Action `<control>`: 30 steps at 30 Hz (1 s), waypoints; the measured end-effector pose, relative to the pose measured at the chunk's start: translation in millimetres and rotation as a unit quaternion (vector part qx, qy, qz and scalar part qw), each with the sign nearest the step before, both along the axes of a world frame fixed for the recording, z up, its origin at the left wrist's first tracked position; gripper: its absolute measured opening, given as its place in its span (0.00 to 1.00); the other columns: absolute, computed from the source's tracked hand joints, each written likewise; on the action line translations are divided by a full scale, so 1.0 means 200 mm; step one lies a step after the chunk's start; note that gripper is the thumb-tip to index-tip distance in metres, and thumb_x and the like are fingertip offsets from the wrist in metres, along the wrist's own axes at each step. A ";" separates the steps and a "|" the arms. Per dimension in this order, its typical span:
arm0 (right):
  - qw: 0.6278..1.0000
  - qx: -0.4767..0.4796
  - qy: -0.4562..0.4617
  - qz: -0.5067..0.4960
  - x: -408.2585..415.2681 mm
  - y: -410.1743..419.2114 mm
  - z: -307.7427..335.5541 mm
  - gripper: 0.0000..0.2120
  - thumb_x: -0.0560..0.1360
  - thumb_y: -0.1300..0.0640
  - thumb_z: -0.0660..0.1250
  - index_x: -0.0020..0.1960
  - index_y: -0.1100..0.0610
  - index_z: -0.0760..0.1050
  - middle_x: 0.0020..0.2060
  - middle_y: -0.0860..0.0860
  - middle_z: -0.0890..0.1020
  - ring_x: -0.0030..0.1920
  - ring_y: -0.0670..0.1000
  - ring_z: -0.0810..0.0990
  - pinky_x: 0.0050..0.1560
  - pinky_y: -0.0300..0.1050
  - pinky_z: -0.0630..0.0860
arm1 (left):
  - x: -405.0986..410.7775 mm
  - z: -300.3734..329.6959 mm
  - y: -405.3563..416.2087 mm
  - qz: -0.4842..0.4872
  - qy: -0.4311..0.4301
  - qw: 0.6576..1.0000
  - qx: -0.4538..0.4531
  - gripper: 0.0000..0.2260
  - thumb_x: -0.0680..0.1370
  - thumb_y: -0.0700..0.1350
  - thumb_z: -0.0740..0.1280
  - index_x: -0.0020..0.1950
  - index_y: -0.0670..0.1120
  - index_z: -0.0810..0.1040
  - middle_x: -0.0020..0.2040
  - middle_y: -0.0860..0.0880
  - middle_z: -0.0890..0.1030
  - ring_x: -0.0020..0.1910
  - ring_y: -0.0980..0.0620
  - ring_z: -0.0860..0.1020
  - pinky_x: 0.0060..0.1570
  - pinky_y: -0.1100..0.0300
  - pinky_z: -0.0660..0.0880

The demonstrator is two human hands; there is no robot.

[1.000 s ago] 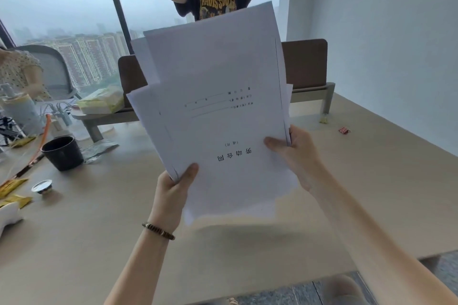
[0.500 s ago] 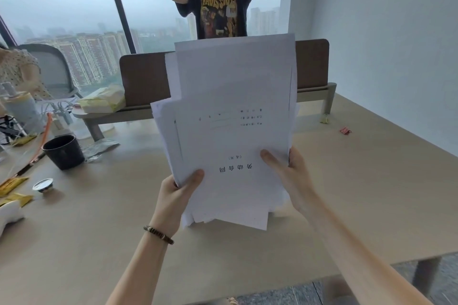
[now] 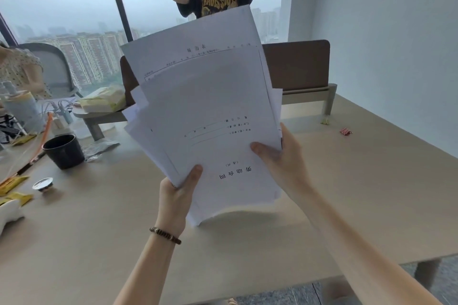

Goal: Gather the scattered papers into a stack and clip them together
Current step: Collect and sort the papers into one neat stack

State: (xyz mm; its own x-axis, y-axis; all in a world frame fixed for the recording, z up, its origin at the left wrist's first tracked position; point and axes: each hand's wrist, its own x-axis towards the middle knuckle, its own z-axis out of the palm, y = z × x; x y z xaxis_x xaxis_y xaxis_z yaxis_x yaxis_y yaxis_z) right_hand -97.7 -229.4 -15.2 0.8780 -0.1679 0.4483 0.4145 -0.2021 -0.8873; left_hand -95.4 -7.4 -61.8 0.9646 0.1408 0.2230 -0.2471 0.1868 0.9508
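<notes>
Both hands grip the papers (image 3: 210,111) above the table (image 3: 371,181): left hand (image 3: 177,195) at 7 o'clock, right hand (image 3: 282,158) at 4. Fanned, uneven sheets could slip free; binder clips (image 3: 345,131) lie at 2 o'clock.

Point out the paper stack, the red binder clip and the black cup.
paper stack (image 3: 210,116), head view, blank middle of the top sheet
red binder clip (image 3: 346,131), head view, the clip's body
black cup (image 3: 65,153), head view, outer side wall

Papers (image 3: 210,111) above table (image 3: 371,193); cup (image 3: 65,151) left
</notes>
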 end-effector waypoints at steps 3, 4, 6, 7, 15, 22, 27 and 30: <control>1.000 0.015 0.004 -0.003 -0.01 0.01 -0.04 0.17 0.75 0.59 0.74 0.54 0.39 0.76 0.49 0.37 0.86 0.50 0.41 0.85 0.51 0.44 0.82 | 0.00 0.01 0.02 -0.022 0.012 1.000 -0.006 0.11 0.73 0.45 0.75 0.54 0.43 0.84 0.53 0.47 0.86 0.53 0.49 0.84 0.52 0.53 0.80; 1.000 0.026 0.007 -0.002 -0.01 0.01 -0.06 0.17 0.75 0.58 0.75 0.55 0.39 0.75 0.50 0.38 0.86 0.51 0.42 0.85 0.53 0.47 0.82 | 0.00 0.01 0.02 -0.032 0.016 0.999 0.001 0.14 0.72 0.48 0.75 0.54 0.44 0.84 0.53 0.47 0.86 0.54 0.48 0.84 0.53 0.51 0.80; 0.998 0.054 0.021 -0.002 -0.02 -0.01 -0.10 0.18 0.74 0.56 0.75 0.58 0.40 0.75 0.53 0.39 0.85 0.53 0.43 0.85 0.55 0.50 0.82 | 0.00 0.02 0.03 -0.048 0.028 0.998 0.022 0.16 0.68 0.52 0.76 0.52 0.46 0.85 0.53 0.47 0.86 0.54 0.47 0.84 0.53 0.51 0.80; 0.997 0.069 0.031 -0.003 -0.02 -0.01 -0.12 0.18 0.74 0.54 0.76 0.60 0.42 0.75 0.54 0.41 0.85 0.54 0.44 0.85 0.56 0.52 0.81 | 0.00 0.02 0.04 -0.055 0.031 0.998 0.031 0.14 0.69 0.52 0.76 0.51 0.47 0.86 0.53 0.47 0.87 0.54 0.47 0.84 0.53 0.51 0.79; 0.986 0.024 0.159 0.040 -0.03 -0.04 -0.23 0.10 0.73 0.44 0.75 0.53 0.43 0.83 0.49 0.39 0.87 0.51 0.43 0.86 0.55 0.49 0.82 | -0.01 0.06 0.05 -0.090 0.035 0.994 0.047 0.09 0.71 0.47 0.74 0.50 0.51 0.86 0.53 0.48 0.86 0.54 0.48 0.84 0.56 0.49 0.79; 0.995 0.038 0.081 0.037 -0.03 -0.05 -0.12 0.28 0.67 0.37 0.74 0.63 0.49 0.79 0.55 0.46 0.86 0.57 0.49 0.85 0.60 0.57 0.81 | -0.03 0.11 0.07 -0.108 0.004 0.993 0.054 0.08 0.72 0.46 0.73 0.49 0.54 0.87 0.52 0.49 0.87 0.52 0.50 0.85 0.49 0.59 0.81; 0.997 0.078 -0.010 0.005 -0.03 -0.04 0.01 0.24 0.72 0.40 0.70 0.64 0.48 0.73 0.56 0.46 0.84 0.58 0.48 0.83 0.56 0.52 0.80 | -0.02 0.14 0.07 -0.100 -0.011 0.994 0.049 0.12 0.69 0.49 0.76 0.51 0.51 0.86 0.53 0.47 0.86 0.52 0.49 0.84 0.49 0.57 0.81; 0.997 0.082 -0.013 0.007 -0.02 -0.02 0.06 0.21 0.71 0.38 0.70 0.60 0.46 0.73 0.54 0.45 0.84 0.55 0.47 0.84 0.55 0.54 0.81 | -0.02 0.13 0.07 -0.094 -0.017 0.995 0.040 0.12 0.68 0.50 0.76 0.50 0.52 0.86 0.52 0.49 0.87 0.51 0.50 0.84 0.46 0.60 0.80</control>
State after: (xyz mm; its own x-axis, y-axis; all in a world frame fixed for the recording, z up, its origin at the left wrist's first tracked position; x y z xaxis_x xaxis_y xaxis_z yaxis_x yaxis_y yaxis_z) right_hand -102.4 -232.9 -3.1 0.8691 -0.2286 0.4387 0.4395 -0.0504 -0.8968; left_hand -99.7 7.3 -36.0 0.9637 -0.0618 0.2597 -0.2476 0.1565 0.9561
